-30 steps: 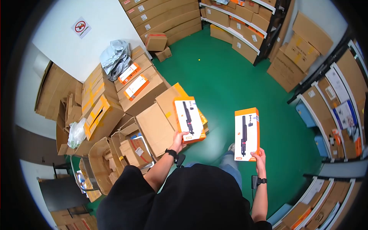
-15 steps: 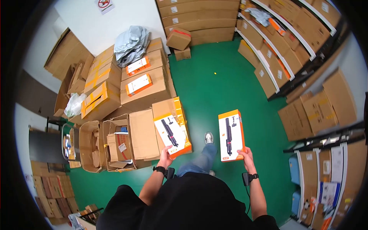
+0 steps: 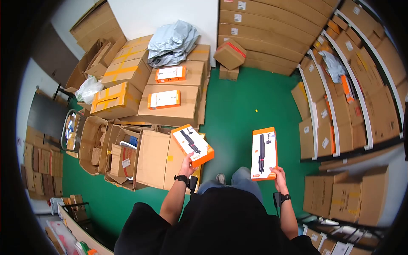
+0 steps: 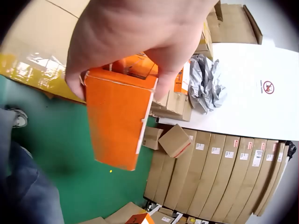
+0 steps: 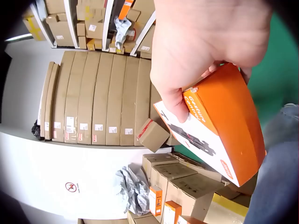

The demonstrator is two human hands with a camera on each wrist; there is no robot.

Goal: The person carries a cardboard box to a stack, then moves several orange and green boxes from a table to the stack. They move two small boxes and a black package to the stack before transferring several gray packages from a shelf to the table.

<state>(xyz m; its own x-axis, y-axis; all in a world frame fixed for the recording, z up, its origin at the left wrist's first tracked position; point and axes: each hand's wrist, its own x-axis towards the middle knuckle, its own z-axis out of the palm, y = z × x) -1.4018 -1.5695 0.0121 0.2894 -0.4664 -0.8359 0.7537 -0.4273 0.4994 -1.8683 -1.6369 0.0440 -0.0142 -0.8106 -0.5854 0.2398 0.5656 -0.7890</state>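
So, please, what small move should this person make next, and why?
Perhaps the left hand should straighten the left box: it slants, while the right box is nearly straight, and aligned printed faces would be easier to compare.

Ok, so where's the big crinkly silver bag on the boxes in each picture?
Head: silver bag near the top, just left of the middle.
Left wrist: silver bag right of the middle, above halfway.
Right wrist: silver bag low, just left of the middle.
All three show: red-taped box.
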